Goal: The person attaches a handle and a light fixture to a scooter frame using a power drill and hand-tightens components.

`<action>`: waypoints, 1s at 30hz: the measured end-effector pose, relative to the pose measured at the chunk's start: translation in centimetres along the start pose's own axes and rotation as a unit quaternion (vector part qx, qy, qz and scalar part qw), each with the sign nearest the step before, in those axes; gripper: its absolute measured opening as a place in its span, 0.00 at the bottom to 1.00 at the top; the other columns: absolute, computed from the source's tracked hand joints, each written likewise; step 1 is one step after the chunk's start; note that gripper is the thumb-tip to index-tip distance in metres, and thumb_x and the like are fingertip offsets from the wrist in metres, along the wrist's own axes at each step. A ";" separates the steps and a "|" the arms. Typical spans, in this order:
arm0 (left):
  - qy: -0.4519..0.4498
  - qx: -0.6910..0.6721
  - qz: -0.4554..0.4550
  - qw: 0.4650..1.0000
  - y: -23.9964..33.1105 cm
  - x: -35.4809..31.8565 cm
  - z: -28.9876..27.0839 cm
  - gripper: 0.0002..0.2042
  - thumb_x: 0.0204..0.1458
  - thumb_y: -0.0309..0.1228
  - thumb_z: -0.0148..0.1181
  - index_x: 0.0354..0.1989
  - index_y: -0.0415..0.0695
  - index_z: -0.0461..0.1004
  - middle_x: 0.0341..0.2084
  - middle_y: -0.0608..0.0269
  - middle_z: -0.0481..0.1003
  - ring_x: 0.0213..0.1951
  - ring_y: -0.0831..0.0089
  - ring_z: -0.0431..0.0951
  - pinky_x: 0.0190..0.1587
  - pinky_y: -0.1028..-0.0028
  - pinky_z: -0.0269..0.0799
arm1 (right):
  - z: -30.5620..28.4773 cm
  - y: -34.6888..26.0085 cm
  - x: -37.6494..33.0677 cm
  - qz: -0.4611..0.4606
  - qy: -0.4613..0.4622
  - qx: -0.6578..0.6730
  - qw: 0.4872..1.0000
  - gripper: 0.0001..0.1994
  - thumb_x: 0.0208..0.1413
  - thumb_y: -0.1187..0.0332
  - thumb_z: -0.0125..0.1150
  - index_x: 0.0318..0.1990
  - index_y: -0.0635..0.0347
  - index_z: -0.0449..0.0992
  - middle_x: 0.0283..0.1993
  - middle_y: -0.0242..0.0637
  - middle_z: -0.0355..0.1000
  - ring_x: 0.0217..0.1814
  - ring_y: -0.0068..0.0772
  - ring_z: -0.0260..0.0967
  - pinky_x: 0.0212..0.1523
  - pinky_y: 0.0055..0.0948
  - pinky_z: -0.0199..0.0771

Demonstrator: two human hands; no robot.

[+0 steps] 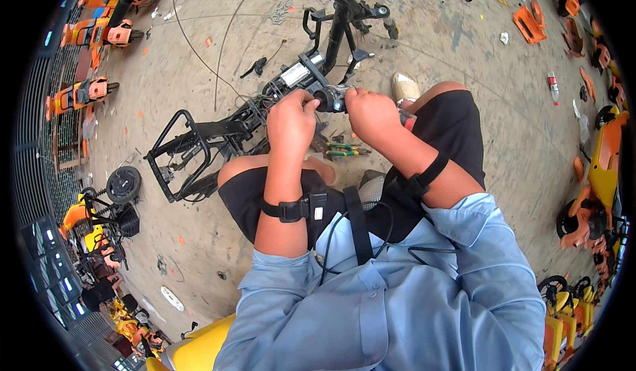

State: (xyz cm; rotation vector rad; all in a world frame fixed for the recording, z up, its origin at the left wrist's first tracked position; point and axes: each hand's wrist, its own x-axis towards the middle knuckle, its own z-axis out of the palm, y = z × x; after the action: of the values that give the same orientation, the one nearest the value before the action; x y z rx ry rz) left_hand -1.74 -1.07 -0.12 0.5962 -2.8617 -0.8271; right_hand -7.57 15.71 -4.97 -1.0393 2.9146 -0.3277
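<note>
Centrally, a small black cylindrical part [329, 99] with a bluish end is held between the two hands, just above the knees of the seated person and at the near end of a black scooter frame [218, 132]. The left hand [290, 120] is closed around the left side of the part, fingers curled over it; the right hand [373, 114] is closed on its right side, knuckles up — the two hands are nearly touching, with only the part between them. Whether the part is fixed to the frame or loose cannot be told.

The frame is laid on its side on the concrete floor [464, 53], stretching away to the left, where a rectangular black rack [173, 156] ends it. A silver-grey box [296, 73] is seen on the frame just beyond the left hand. Below the hands, between the knees, pliers with green-and-yellow handles [346, 150] are lying on the ground. A black wrist strap [289, 209] is worn on the left forearm and another on the right; blue sleeves and black shorts are visible.

Further out, a second black frame [341, 13] is lying ahead, a loose black wheel [123, 184] rests at the left — well apart from the hands — and orange scooter shells [89, 33] are scattered along both edges.
</note>
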 end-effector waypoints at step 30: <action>0.160 -0.090 0.211 0.960 -0.6 -2.3 -1.9 0.12 0.47 0.21 0.66 0.41 0.40 0.79 0.43 0.60 0.80 0.35 0.60 0.83 0.37 0.69 0.79 | -6.4 -2.3 0.6 -0.156 0.155 0.421 0.880 0.14 0.52 0.65 0.72 0.45 0.58 0.79 0.41 0.41 0.76 0.45 0.49 0.74 0.43 0.40 0.76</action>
State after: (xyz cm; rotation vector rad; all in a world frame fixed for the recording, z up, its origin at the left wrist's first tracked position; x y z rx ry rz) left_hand 1.02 -1.55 1.21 0.0762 -2.4511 -0.8159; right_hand -7.27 14.83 1.82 -1.3191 2.3050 -1.7064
